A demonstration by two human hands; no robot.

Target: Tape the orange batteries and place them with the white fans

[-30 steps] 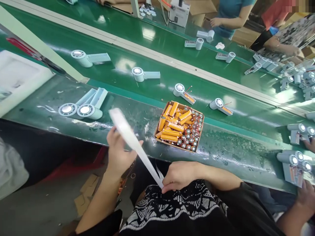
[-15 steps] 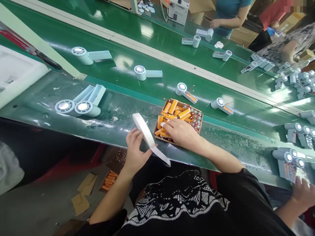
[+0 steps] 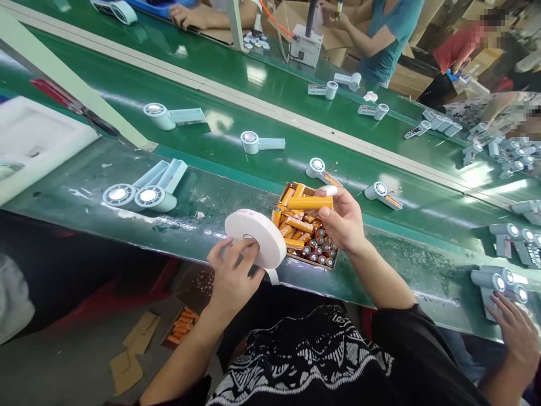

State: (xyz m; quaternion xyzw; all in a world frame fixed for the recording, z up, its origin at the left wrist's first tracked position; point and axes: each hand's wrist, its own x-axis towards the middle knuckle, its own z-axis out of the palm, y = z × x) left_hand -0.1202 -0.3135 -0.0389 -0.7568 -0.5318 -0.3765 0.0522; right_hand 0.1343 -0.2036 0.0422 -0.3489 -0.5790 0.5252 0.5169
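Note:
My left hand [image 3: 236,270] grips a roll of white tape [image 3: 266,239], its fingers at the core, and a loose end hangs below. Between the thumb and fingers of my right hand [image 3: 344,217] is an orange battery [image 3: 310,203], held lengthwise above a cardboard box [image 3: 313,264]. One fingertip of that hand has a white wrapping. Orange batteries [image 3: 300,224] fill the box, some lying on their sides, others upright with their ends showing. The box sits on the green bench ledge, just right of the tape roll.
Two light-blue fan housings [image 3: 152,197] rest on the ledge at left. More fan bodies [image 3: 251,142] lie along the green conveyor [image 3: 211,152]. A co-worker's hand [image 3: 513,324] touches fan units at far right. Below the bench stands a box of orange batteries [image 3: 181,327].
My right hand has come up out of the box with an orange battery. The tape roll has turned its flat side toward me. The whole view has shifted slightly.

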